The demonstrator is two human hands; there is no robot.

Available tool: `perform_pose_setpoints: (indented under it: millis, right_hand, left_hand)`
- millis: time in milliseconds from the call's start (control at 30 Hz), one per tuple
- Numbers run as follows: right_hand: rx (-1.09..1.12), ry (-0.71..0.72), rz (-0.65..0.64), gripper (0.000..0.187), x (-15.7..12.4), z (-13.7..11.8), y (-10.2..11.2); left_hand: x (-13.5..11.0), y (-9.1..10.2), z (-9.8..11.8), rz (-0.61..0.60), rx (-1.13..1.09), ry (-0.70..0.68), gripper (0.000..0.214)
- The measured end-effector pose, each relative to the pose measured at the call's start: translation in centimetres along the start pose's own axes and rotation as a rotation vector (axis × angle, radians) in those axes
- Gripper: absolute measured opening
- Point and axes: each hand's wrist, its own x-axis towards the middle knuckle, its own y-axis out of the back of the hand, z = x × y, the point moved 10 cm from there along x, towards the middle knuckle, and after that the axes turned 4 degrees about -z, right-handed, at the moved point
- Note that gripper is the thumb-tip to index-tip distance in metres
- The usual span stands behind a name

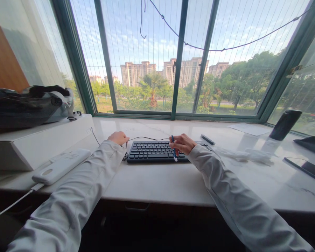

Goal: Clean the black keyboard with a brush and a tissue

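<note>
Keyboard (153,151) sits flat on the white worktop (157,182), mid-scene, just near of the window; its thin cable runs off the far left corner. It looks like light, stiff plastic that would slide easily on the smooth stone, so best held by its short ends or pinned at a corner, not by the keys.

Left hand (118,138) is at the keyboard's far left corner, knuckles curled, over the cable. Whether it presses the case or grips the cable cannot be told: fingers are hidden.

Right hand (182,144) is over the right half of the keys, grip closed in a pinch on a slim blue-and-white tool (174,149), maybe a small brush or pen. The tool stands near upright, lower tip touching or just above the near key row. It is thin and light, likely a bit flexible, and pinched mid-shaft.

Nearby: a dark slim remote-like item (207,139) just far-right of the keyboard, crumpled white wipes (245,155) to the right.
</note>
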Motion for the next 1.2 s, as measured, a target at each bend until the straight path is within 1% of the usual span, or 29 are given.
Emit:
perform_pose_setpoints:
  millis: [67, 133, 200, 433, 533, 667, 967, 1200]
  right_hand:
    - [-0.017, -0.001, 0.065, 0.020, 0.0, 0.0, 0.6]
    - [-0.054, 0.005, 0.155, 0.021, -0.1, -0.2, 1.4]
    - [-0.104, 0.016, 0.210, 0.021, -0.1, -0.6, 1.6]
    - [-0.264, 0.050, 0.230, 0.021, 0.3, -1.0, 0.6]
    - [-0.301, 0.047, 0.199, 0.020, 0.4, -0.9, 0.0]
    - [-0.292, 0.068, 0.130, 0.018, 0.4, -1.4, -0.8]
    - [-0.164, 0.068, -0.004, 0.022, 0.1, -1.9, -1.3]
    - [-0.053, 0.064, -0.055, 0.024, 0.2, -2.0, -1.8]
  left_hand:
    - [0.0, 0.0, 0.0, -0.001, 0.000, -0.004, 0.040]
    - [0.0, 0.0, 0.0, 0.000, 0.001, -0.004, 0.039]
    - [-0.1, 0.1, 0.1, -0.001, 0.003, -0.005, 0.039]
    - [-0.5, 0.2, 0.2, -0.009, 0.005, 0.002, 0.039]
    - [-0.5, 0.3, 0.3, -0.005, 0.003, 0.000, 0.040]
    - [-0.5, 0.4, 0.2, 0.004, -0.004, 0.000, 0.038]
    - [-0.1, 0.0, 0.0, -0.010, 0.006, -0.001, 0.040]
    - [0.0, 0.0, 0.0, -0.005, 0.013, -0.008, 0.040]
